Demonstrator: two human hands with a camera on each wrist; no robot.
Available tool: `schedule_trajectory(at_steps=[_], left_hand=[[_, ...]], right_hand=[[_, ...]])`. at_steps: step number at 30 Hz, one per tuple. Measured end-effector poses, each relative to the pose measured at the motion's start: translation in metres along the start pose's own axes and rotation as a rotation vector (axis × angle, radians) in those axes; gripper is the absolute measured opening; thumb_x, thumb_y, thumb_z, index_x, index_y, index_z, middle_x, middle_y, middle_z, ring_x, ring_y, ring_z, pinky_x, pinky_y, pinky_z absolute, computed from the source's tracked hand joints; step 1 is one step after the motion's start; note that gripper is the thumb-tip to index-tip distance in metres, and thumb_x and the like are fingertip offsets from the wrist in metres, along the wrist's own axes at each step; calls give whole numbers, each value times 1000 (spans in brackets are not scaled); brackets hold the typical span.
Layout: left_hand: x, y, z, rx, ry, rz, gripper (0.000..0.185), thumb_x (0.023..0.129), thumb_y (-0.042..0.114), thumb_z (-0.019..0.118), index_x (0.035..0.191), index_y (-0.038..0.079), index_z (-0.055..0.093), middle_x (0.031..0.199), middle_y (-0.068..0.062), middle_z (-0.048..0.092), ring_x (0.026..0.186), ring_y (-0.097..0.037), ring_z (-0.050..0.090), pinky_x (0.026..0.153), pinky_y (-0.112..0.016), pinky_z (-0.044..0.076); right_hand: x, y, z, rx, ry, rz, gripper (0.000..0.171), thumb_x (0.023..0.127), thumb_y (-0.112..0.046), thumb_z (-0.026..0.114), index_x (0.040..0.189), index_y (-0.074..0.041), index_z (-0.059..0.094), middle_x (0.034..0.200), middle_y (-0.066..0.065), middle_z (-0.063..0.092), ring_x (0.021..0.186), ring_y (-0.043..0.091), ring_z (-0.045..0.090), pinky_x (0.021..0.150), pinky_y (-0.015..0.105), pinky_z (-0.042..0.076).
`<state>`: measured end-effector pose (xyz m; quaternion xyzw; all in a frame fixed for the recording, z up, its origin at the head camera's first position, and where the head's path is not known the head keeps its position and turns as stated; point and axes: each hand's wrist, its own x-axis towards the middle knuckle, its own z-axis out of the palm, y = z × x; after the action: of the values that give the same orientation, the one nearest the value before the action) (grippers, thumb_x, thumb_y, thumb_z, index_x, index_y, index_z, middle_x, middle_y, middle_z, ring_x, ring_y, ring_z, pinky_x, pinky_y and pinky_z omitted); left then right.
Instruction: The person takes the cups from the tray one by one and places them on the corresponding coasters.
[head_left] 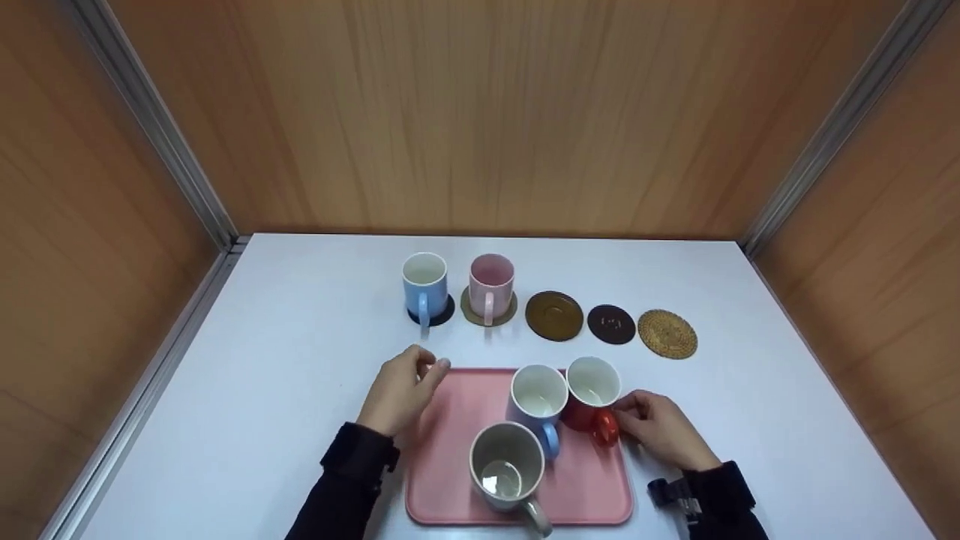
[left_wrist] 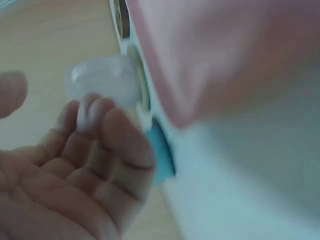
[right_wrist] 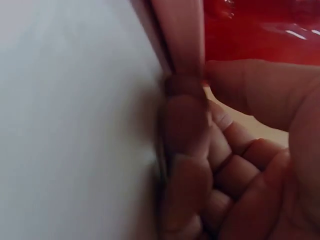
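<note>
A pink tray (head_left: pixel 450 480) lies near the front edge and carries a grey mug (head_left: pixel 506 465), a pale blue mug (head_left: pixel 538 401) and a red mug (head_left: pixel 592 394). My right hand (head_left: pixel 660 429) sits at the tray's right side, fingers curled, with thumb and fingertips pinching the red mug's handle (head_left: pixel 606 427). The right wrist view shows those curled fingers (right_wrist: pixel 200 165) against the tray rim (right_wrist: pixel 180 35), below the red mug (right_wrist: pixel 265 30). My left hand (head_left: pixel 405 390) hovers by the tray's far left corner, fingers (left_wrist: pixel 105 130) relaxed and holding nothing.
Along the back stand a blue mug (head_left: pixel 425 289) on a black coaster and a pink mug (head_left: pixel 491 286) on a tan coaster. Right of them lie a brown saucer (head_left: pixel 554 316), a dark coaster (head_left: pixel 611 324) and a woven coaster (head_left: pixel 667 334). Wooden walls enclose the white table (head_left: pixel 285 360).
</note>
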<state>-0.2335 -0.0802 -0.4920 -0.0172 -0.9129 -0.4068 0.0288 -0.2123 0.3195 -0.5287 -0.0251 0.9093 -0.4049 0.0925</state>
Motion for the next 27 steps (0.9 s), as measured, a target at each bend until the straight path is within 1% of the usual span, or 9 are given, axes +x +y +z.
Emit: schedule_trajectory(at_steps=[2, 5, 7, 9, 12, 15, 19, 23, 27], left_hand=[[-13, -3, -4, 94, 25, -19, 39, 95, 42, 63, 106, 4, 65, 78, -5, 61, 68, -17, 55, 64, -32, 48], [-31, -9, -7, 174, 44, -77, 43, 95, 42, 64, 106, 1, 64, 73, -6, 62, 65, -16, 56, 63, -34, 50], [-41, -12, -9, 187, 38, -108, 42, 94, 40, 66, 105, 0, 63, 74, -7, 63, 65, -16, 57, 63, -35, 51], [-48, -14, -10, 185, 21, -121, 41, 93, 39, 67, 105, -1, 63, 75, -7, 64, 64, -15, 58, 62, -34, 50], [-55, -13, -12, 192, 11, -124, 40, 91, 38, 71, 105, 1, 64, 81, -6, 65, 69, -15, 59, 63, -34, 51], [-57, -11, -12, 238, 30, -107, 43, 88, 39, 74, 110, 3, 65, 93, -8, 67, 82, -20, 64, 72, -38, 55], [-60, -14, -9, 296, 48, -58, 53, 84, 38, 78, 121, 2, 64, 116, -18, 67, 107, -35, 64, 90, -50, 55], [-60, -15, -4, 282, -3, -3, 57, 83, 31, 80, 128, 1, 62, 126, -22, 65, 119, -39, 62, 101, -53, 50], [-59, -14, 0, 262, -72, 25, 50, 83, 23, 80, 125, 2, 65, 122, -18, 68, 118, -35, 64, 102, -51, 51]], right_hand=[[-5, -4, -7, 32, 12, 3, 21, 93, -26, 68, 104, -8, 69, 86, 3, 70, 73, 13, 62, 64, 22, 52], [-14, -13, -15, 118, 8, 15, 29, 96, -28, 64, 109, -3, 67, 93, 10, 71, 74, 16, 65, 66, 26, 57], [-21, -19, -17, 178, -14, 22, 34, 99, -33, 60, 110, -1, 66, 95, 12, 71, 74, 17, 65, 65, 29, 58], [-26, -24, -16, 223, -52, 31, 39, 100, -39, 57, 109, -2, 65, 96, 13, 70, 73, 17, 64, 64, 30, 57], [-31, -29, -9, 243, -121, 11, 41, 100, -43, 54, 106, -4, 66, 94, 14, 69, 72, 17, 63, 62, 31, 56], [-35, -32, -2, 264, -180, -28, 41, 102, -42, 51, 104, -4, 66, 95, 17, 68, 73, 19, 65, 62, 33, 57], [-36, -34, 3, 328, -253, -44, 48, 104, -42, 45, 107, 2, 65, 96, 21, 69, 76, 22, 69, 63, 36, 60], [-38, -34, 4, 447, -320, -9, 56, 105, -44, 41, 111, 8, 60, 97, 20, 70, 81, 24, 71, 68, 40, 62], [-39, -36, 5, 552, -353, 22, 55, 106, -43, 41, 110, 10, 55, 96, 15, 70, 84, 25, 71, 71, 41, 62]])
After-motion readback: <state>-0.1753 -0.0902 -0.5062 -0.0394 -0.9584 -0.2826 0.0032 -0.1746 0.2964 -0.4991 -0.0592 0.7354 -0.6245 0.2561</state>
